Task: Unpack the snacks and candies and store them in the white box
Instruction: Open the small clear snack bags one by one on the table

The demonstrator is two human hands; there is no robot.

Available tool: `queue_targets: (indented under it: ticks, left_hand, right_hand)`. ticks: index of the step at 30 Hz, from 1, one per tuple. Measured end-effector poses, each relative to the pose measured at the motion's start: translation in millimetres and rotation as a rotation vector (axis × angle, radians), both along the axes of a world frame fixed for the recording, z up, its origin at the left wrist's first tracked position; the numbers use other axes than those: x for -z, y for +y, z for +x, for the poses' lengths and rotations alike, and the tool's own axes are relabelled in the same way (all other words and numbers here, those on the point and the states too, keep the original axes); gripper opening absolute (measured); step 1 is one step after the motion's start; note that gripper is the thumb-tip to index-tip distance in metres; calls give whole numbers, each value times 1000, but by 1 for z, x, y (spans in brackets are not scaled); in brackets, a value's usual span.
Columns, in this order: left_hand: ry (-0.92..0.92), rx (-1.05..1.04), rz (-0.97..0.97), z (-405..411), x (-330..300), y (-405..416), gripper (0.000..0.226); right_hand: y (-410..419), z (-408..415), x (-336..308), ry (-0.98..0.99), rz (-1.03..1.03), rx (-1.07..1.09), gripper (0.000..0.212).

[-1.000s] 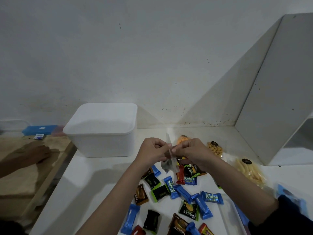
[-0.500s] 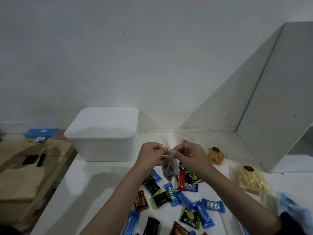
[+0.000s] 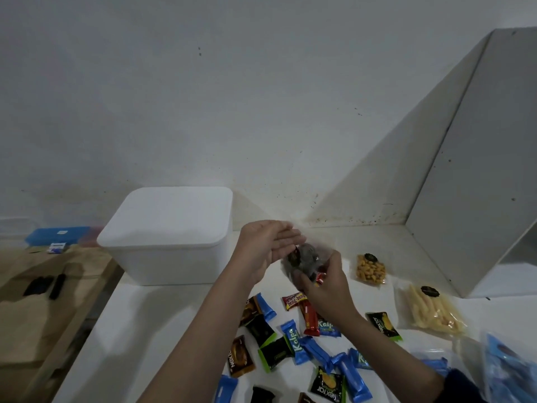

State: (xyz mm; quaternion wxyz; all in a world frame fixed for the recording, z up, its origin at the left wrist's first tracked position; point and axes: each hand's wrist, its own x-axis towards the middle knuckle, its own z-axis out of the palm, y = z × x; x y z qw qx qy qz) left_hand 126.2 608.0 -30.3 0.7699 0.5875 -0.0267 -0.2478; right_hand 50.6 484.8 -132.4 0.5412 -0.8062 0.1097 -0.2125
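Note:
A white box [image 3: 171,245] with its lid on stands at the back of the white counter. My right hand [image 3: 328,283] grips a small clear plastic bag [image 3: 305,258] with candies inside, tilted toward my left hand [image 3: 270,245]. That left hand is open, palm cupped beside the bag's mouth, just right of the box. Several wrapped snacks [image 3: 293,341] in blue, black, red and brown wrappers lie scattered on the counter under my arms.
A clear pack of yellow nuts [image 3: 370,270] and a pack of pale sticks [image 3: 436,312] lie at the right. A blue plastic bag [image 3: 508,370] sits at the lower right. A wooden table [image 3: 43,301] with dark items stands left of the counter. A grey panel [image 3: 479,170] rises at the right.
Both hands were pinching the bag's top together. Now my left hand has let go and opened flat, while my right hand holds the bag lower and tilts it. The other person's hand left the wooden table.

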Motion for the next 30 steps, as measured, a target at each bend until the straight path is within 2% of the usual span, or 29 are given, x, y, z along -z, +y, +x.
queue_targets:
  ticks: [2,5,7,10,14,17,21,24,25,27,28,30]
  left_hand:
    - [2,-25,46,9,13,1,19]
    - [-114,-65,358,29,49,8,22]
    - [-150,29,505,40,76,13,35]
    - [-88,172,549,54,110,12,45]
    - [-5,141,534,80,146,-2,29]
    - [16,48,616,104,174,-14,22]
    - [-2,-16,774,131,203,-29,36]
    - [-8,22,816,142,214,-35,46]
    - [-12,45,817,144,217,-36,42]
    - [-36,92,805,145,221,-36,14]
    - [-47,104,792,144,221,-36,8]
    - [-66,118,748,140,219,-34,16]
  right_hand:
    - [-5,11,5,17,121,35,48]
    - [-14,28,17,83,336,11,31]
    - [-20,42,24,134,389,15,22]
    - [-26,67,39,241,408,19,10]
    - [-27,104,64,385,407,89,28]
    - [-29,134,85,470,449,150,43]
    - [-31,166,106,570,474,151,46]
    - [-34,180,113,614,424,127,51]
    - [-36,182,115,631,395,115,54]
    - [-39,185,118,657,332,86,57]
    - [-39,185,119,659,317,80,58]
    - [-39,182,115,636,310,80,63]
